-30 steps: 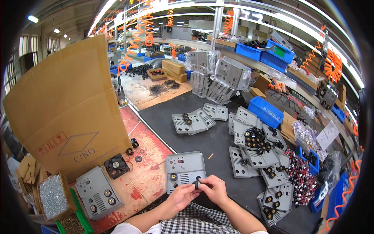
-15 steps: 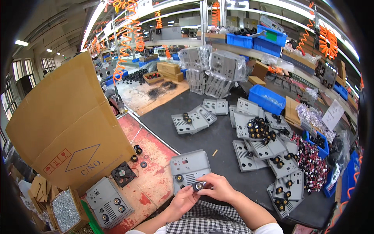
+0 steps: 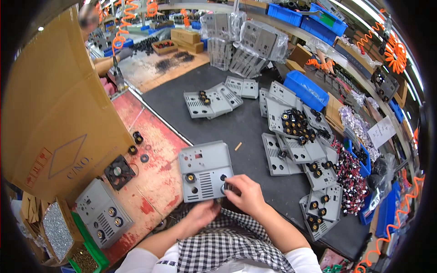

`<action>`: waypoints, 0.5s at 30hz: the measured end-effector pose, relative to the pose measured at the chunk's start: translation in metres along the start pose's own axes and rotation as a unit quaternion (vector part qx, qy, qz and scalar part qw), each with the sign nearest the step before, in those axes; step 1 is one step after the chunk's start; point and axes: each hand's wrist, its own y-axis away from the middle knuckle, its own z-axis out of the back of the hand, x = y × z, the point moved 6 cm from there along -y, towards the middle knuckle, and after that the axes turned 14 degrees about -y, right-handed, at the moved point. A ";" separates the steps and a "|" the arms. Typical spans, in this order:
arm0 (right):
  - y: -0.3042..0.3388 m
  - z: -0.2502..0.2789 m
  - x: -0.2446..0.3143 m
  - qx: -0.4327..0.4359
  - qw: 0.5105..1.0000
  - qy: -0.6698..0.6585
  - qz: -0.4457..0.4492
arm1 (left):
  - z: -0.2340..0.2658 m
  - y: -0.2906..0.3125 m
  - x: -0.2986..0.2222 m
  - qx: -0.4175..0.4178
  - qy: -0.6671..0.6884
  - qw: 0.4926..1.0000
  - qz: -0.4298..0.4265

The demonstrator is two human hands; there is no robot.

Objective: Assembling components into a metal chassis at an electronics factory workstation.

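Note:
A grey metal panel (image 3: 211, 158) with slots and holes lies in front of me at the edge of the bench. One black round socket with a brass centre (image 3: 190, 178) sits in a hole on its left side. My right hand (image 3: 247, 193) pinches another black socket (image 3: 225, 187) at the hole on the panel's right side. Below the panel's near edge is my left hand (image 3: 203, 215), its fingertips reaching under the edge and partly hidden, so what they hold cannot be seen.
To the right lie several grey panels (image 3: 276, 157) with loose black sockets (image 3: 296, 123). A finished-looking panel (image 3: 104, 213), a black fan (image 3: 119, 172) and a large carton (image 3: 68, 104) are at left. Beyond are a blue bin (image 3: 306, 90) and bundled wires (image 3: 348, 182).
My hands have parted: the right has brought the socket to the panel's right hole, the left has moved below the near edge. The view has shifted, and another person's arm appears at far left.

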 end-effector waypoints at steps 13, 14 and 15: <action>0.025 -0.006 -0.037 0.021 0.968 -0.150 -0.199 | -0.033 -0.048 -0.008 0.007 0.048 0.998 0.025; 0.026 -0.008 -0.040 0.021 0.968 -0.155 -0.195 | -0.030 -0.051 -0.005 0.033 0.047 0.998 0.026; 0.026 -0.006 -0.043 0.021 0.969 -0.151 -0.197 | -0.037 -0.052 -0.006 0.061 0.043 0.997 0.030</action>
